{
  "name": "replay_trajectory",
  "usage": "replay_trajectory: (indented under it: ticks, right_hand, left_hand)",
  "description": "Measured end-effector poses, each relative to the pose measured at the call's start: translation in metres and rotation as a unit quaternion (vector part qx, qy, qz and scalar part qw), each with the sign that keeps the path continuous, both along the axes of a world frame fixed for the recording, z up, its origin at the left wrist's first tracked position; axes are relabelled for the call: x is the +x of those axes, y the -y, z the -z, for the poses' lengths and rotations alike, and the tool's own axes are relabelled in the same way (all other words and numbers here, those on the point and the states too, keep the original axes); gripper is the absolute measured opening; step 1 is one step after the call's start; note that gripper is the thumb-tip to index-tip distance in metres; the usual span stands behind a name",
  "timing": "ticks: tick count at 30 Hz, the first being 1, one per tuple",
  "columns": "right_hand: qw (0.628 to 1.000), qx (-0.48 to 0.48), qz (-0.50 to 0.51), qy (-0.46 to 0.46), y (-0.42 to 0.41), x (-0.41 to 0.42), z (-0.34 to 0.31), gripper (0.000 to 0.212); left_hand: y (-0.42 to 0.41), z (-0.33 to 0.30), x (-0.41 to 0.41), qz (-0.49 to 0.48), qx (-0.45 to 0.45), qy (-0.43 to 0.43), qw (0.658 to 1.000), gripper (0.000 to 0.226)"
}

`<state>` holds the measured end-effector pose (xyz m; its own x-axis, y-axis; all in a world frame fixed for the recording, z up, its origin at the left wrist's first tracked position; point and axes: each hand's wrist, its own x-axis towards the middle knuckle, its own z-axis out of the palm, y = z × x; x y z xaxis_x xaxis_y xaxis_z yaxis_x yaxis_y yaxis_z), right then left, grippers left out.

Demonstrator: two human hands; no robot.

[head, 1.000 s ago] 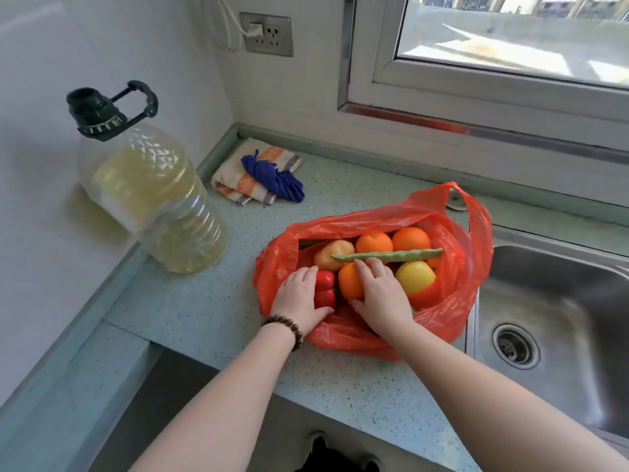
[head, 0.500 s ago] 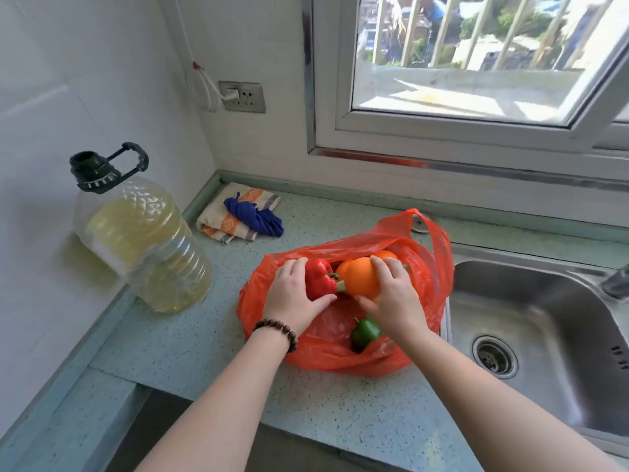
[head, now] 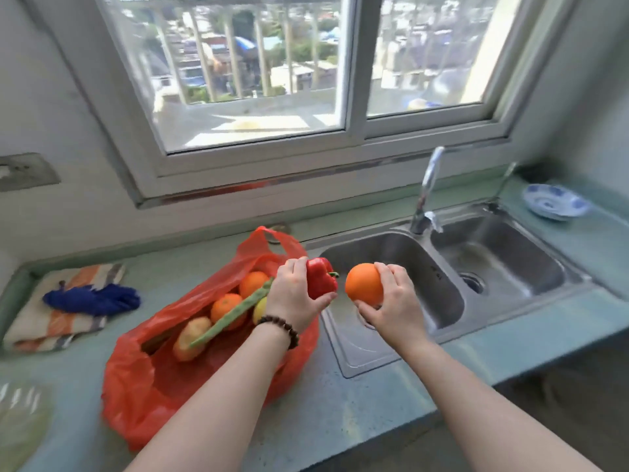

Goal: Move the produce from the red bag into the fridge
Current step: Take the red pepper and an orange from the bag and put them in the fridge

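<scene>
Pale green speckled stone forms the table (head: 340, 413), running under a wide window (head: 258, 73) with a steel double sink (head: 439, 277) set into it on the right.

Nearest, the two forearms reach out over the table's front edge. The left hand (head: 292, 294), with a bead bracelet (head: 282, 330) at the wrist, has its fingers and thumb curled round a red bell pepper (head: 320, 277); its grip wraps the body of the pepper, with the green stem pointing right. The right hand (head: 391, 301) cups an orange (head: 363, 283) from the right side, fingers over the top and thumb beneath. Both pieces are lifted clear of the bag and held just beside each other above the sink's left rim, not touching.

The pepper is likely light and hollow, with a glossy skin that could slide under a loose hold, so wrapping the shoulders seems sound, and squeezing hard would dent it. The orange is probably denser and firm, its dimpled peel offering good friction; a palm-wide cupping grip suits it.

Left of the hands the red bag (head: 143, 379) lies slumped and open on the table. It has thin, limp plastic that will not hold its shape. Inside it are two more oranges (head: 253, 282), a long green bean pod (head: 235, 311) laid across them, a yellowish fruit partly hidden by the left wrist, and a potato-like piece (head: 190, 338).

Farther left a folded striped cloth (head: 51, 321) carries a blue bundle (head: 92, 299). Beyond the sink stand the tap (head: 427, 189) and, far right, a blue-patterned dish (head: 554, 202). No fridge is in view.
</scene>
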<state>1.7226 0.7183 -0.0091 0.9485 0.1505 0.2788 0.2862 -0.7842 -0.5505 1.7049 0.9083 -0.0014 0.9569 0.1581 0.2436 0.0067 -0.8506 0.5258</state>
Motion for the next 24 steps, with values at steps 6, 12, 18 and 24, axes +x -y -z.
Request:
replay_trajectory:
  ticks: [6,12,18,24]
  right_hand:
    - [0.986,0.004,0.165,0.007,0.091,-0.047,-0.003,0.078]
    - [0.944,0.013,0.328,0.005,0.16,-0.133,0.006,0.073]
    - [0.877,0.03,0.48,0.012,0.221,-0.234,0.018,0.076]
    - [0.783,0.01,0.622,0.016,0.273,-0.349,0.019,0.076]
  left_hand:
    - [0.087,0.007,0.003,0.154,-0.03,-0.003,0.988,0.076]
    - [0.171,0.017,-0.022,0.303,-0.025,-0.01,0.953,0.069]
    - [0.269,0.022,-0.071,0.44,-0.028,-0.03,0.897,0.066]
    - [0.372,0.019,-0.146,0.577,-0.024,-0.034,0.815,0.066]
